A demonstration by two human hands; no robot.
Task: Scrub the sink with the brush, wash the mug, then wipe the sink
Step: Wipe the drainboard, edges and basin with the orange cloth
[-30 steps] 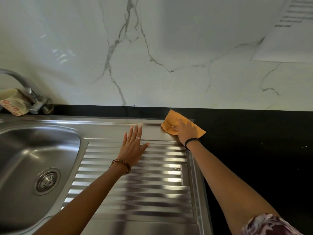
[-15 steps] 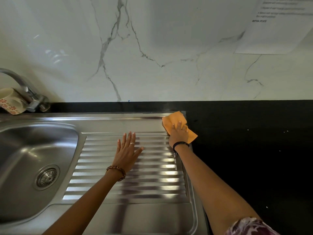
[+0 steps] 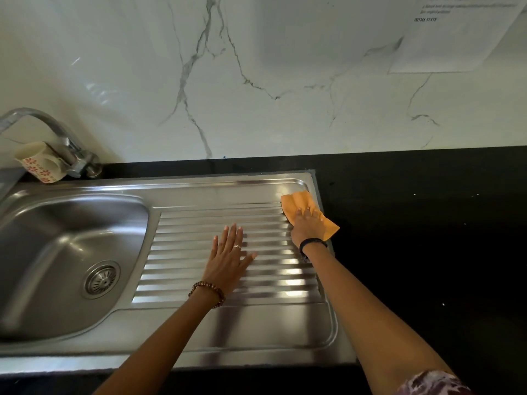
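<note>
The right hand (image 3: 309,225) presses flat on an orange cloth (image 3: 299,205), fingers spread over it rather than closed around it; the left hand (image 3: 228,256) lies open, palm down, on the ribbed drainboard (image 3: 199,240). Whether the cloth is pinched underneath cannot be told — the hand covers its middle. The steel sink (image 3: 71,252) is cut off at the left edge. The cloth sits at the sink's far right corner, one crumpled end lapping onto the black counter (image 3: 427,252). A flower-patterned mug (image 3: 38,163) lies tipped behind the sink, partly hidden by the curved tap (image 3: 68,149).
</note>
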